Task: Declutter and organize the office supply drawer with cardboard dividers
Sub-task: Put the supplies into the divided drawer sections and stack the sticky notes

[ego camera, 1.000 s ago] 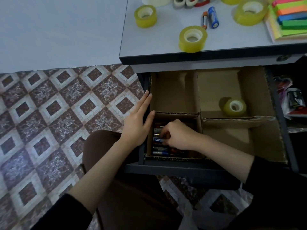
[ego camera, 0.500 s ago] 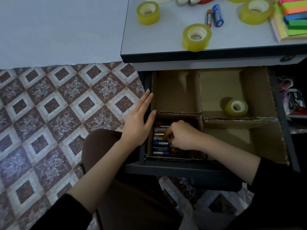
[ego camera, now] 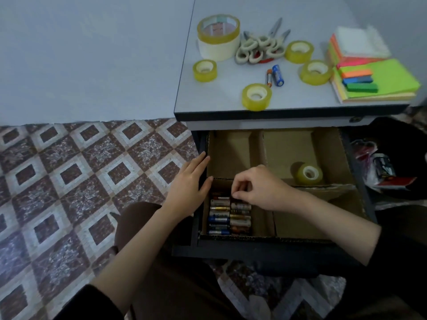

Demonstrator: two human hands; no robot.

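The left hand (ego camera: 188, 189) rests flat-fingered on the left edge of the drawer (ego camera: 254, 249), gripping nothing; batteries (ego camera: 227, 215) lie in rows in the front-left cell of the cardboard dividers (ego camera: 260, 153). The right hand (ego camera: 261, 188) pinches its fingertips together just above them, whether on a battery I cannot tell. One tape roll (ego camera: 309, 173) sits back-right; other tape rolls (ego camera: 256, 97), scissors (ego camera: 258, 48), two loose batteries (ego camera: 275, 76) and sticky notes (ego camera: 374, 79) await on the desk (ego camera: 219, 105).

Brown-and-white diamond-patterned tile floor (ego camera: 69, 181), plain pale blue-grey wall (ego camera: 92, 54), grey desk (ego camera: 300, 15) with dark front edge.
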